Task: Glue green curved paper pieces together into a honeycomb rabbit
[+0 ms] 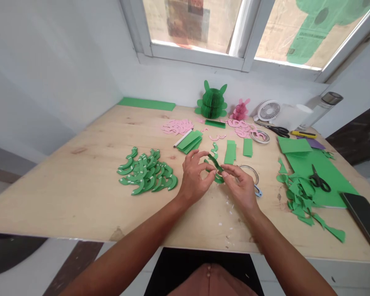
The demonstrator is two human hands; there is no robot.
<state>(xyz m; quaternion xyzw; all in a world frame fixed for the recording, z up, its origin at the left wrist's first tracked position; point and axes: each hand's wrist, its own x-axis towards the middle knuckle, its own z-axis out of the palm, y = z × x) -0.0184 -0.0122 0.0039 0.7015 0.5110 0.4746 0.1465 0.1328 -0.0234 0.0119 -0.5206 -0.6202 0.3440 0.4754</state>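
Between my two hands is a dark green curved paper strip (215,162), raised a little above the table. The fingertips of my left hand (195,174) are curled at its upper end. Thumb and fingers of my right hand (241,187) pinch the lower end. Just under the fingers lies a green paper arc (218,179), partly hidden. Beyond them rests a wavy green paper piece (214,150). A roll of clear tape (252,172) and a light blue tool (258,191) sit beside my right hand, partly covered. Left of my left hand spreads a pile of green paper arcs (146,172) with whitish tabs.
Green scraps (299,193), black scissors (320,181) and a dark phone-like slab (364,220) lie right. Behind are folded green papers (189,142), a marker (183,138), pink cutouts (177,126), a green honeycomb paper figure (212,102), a small fan (268,111) and a bottle (323,109).
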